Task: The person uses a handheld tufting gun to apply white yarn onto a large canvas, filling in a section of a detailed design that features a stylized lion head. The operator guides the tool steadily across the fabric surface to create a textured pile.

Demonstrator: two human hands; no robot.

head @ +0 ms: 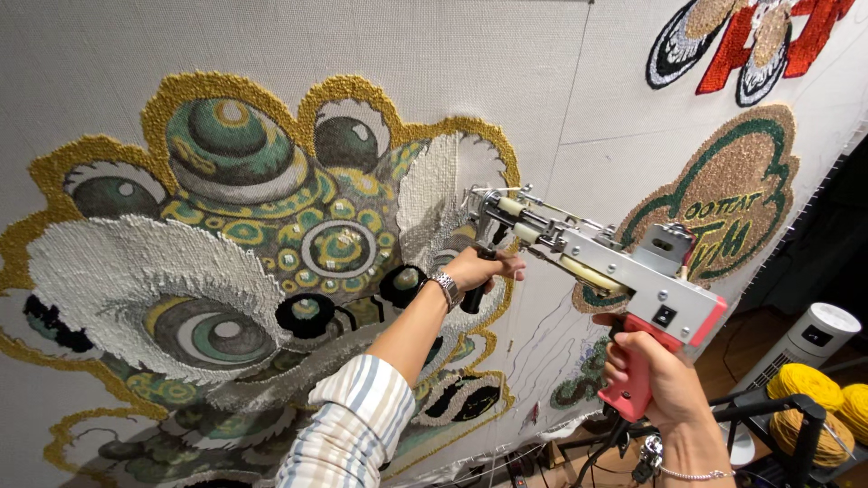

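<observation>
Head view: tufting gun (pixel 597 262) against stretched cloth (pixel 561 81). Right hand (pixel 655 380) fingers clamped round pink grip bear weight; left hand (pixel 479 269) fingers closed on black front handle, steadying needle just beyond fingertips.

Both hands, left hand (pixel 477 268) and right hand (pixel 653 372), grip a tufting gun (pixel 597 262) against cloth (pixel 90 72).

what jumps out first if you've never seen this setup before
The big tufted lion-dance face in gold, green and white fills the left of the stretched cloth. Against it, at centre right, a silver tufting gun with a pink grip is held by both hands: the left hand on the front handle, the right hand on the grip. Yellow yarn cones sit lower right.
</observation>
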